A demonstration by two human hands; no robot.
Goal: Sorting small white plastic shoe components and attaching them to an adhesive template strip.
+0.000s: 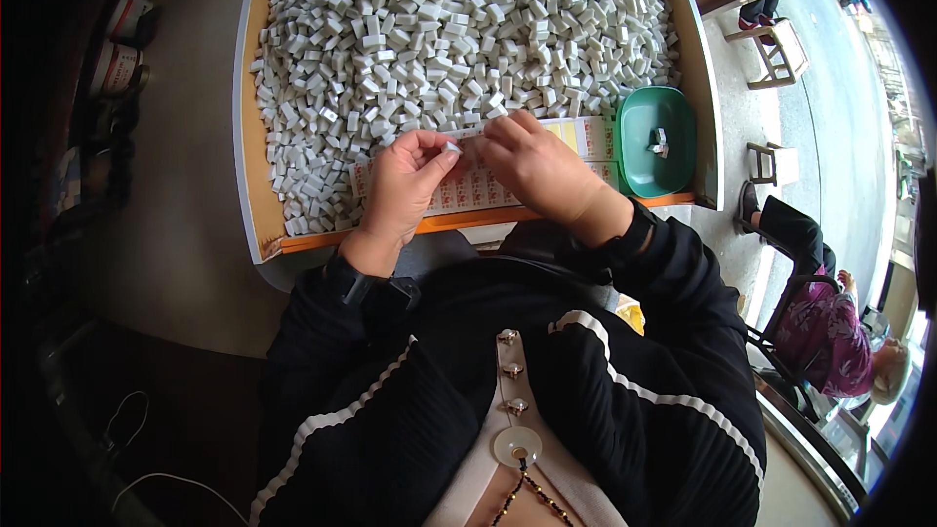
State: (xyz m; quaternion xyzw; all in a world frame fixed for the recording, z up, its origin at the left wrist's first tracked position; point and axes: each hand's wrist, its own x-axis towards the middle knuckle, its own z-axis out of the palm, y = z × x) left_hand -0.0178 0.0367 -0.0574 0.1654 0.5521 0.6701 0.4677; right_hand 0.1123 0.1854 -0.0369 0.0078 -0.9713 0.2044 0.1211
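Here, just inside the tray's near edge (459,221), a small white piece (452,147) is pinched by the left hand (402,185), its long axis unclear; immediately rightward, the right hand (547,171) is held, its grip too hidden to tell.

And here come the white blocks (439,39), hard and plastic-looking, smooth-faced, catching the light with a real gloss! Around them, the drawer (253,98) shows bare wood grain inside, with a smooth orange edge strip (449,222) along the front. Flat printed sheets (478,195) look like paper. Over to the green tray (646,174): smooth plastic, softly shiny. Black ribbed cloth on the top (342,459), matt against glinting buttons (512,370)! The pendant ring (503,449) is polished, stone-like, and the floor (185,185) looks smooth, only faintly reflective.
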